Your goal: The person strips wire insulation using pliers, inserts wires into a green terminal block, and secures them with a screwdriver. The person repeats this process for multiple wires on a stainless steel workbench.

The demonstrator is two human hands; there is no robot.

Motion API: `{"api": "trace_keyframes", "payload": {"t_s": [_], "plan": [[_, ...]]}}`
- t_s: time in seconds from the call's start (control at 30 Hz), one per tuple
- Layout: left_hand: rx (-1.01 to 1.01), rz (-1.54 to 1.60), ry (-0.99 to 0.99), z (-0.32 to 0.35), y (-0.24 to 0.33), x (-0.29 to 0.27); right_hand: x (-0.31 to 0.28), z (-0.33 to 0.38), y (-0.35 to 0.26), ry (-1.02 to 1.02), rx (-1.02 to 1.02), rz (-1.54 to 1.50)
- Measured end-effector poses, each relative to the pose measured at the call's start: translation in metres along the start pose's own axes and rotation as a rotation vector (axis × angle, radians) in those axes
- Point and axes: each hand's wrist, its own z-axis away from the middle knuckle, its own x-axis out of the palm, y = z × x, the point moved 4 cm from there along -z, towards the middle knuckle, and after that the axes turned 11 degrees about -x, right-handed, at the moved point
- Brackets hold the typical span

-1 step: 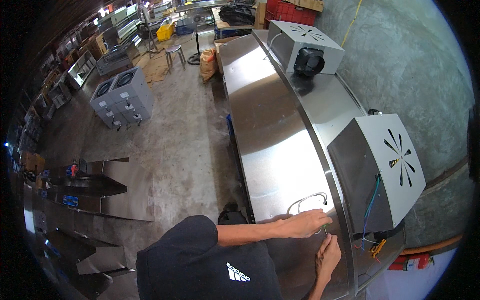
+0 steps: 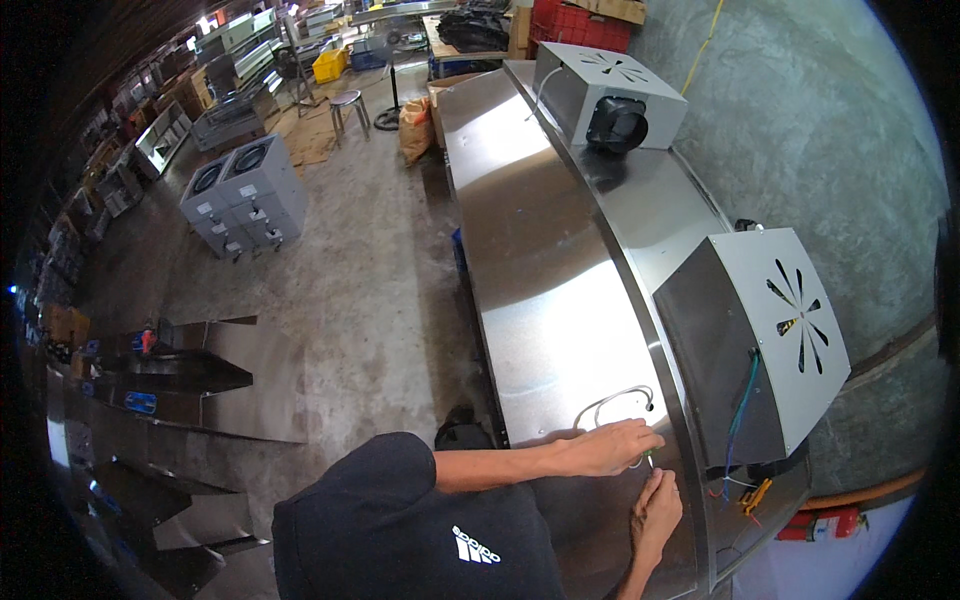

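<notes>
Over a long stainless steel panel [image 2: 545, 270], my left hand [image 2: 605, 447] is closed on a grey cable [image 2: 610, 397]. The cable comes out of a small hole in the panel and loops back under that hand. A small green bit [image 2: 648, 453] shows at its fingertips; whether it is a wire or a tool part is unclear. Just below, my right hand [image 2: 657, 512] pinches a thin, light-coloured piece, too small to name, close to the left fingertips. To the right stands a grey metal box [image 2: 715, 345] with green and blue wires [image 2: 742, 405] hanging from its side.
Yellow-handled pliers [image 2: 757, 496] lie beside the wires. A second box with a black round outlet [image 2: 618, 125] sits at the panel's far end. A concrete wall [image 2: 800, 130] runs along the right, with a red fire extinguisher [image 2: 825, 524] low down. Stacked grey units [image 2: 248, 195] stand leftward.
</notes>
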Motion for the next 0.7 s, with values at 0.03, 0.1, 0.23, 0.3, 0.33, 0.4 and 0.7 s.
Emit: {"api": "trace_keyframes", "payload": {"t_s": [0.03, 0.1, 0.23, 0.3, 0.33, 0.4, 0.7], "plan": [[-0.021, -0.017, -0.037, 0.0, -0.001, 0.002, -0.001, 0.0, -0.001, 0.038, -0.005, 0.005], [-0.003, -0.04, -0.034, 0.0, -0.001, 0.004, -0.003, 0.001, -0.003, 0.114, -0.015, 0.015], [0.072, -0.084, -0.01, -0.003, -0.003, -0.006, -0.019, -0.012, -0.025, 0.07, -0.11, 0.094], [0.095, -0.08, -0.003, -0.003, -0.001, -0.007, -0.015, -0.01, -0.02, 0.056, -0.085, 0.057], [0.105, -0.079, 0.002, -0.002, 0.0, -0.009, -0.013, -0.01, -0.016, -0.011, 0.018, -0.043], [0.119, -0.079, 0.002, -0.002, 0.002, -0.011, -0.01, -0.01, -0.01, -0.145, 0.224, -0.243], [0.051, -0.083, -0.04, -0.003, -0.003, -0.003, -0.017, -0.014, -0.029, 0.073, -0.137, 0.119]]}}
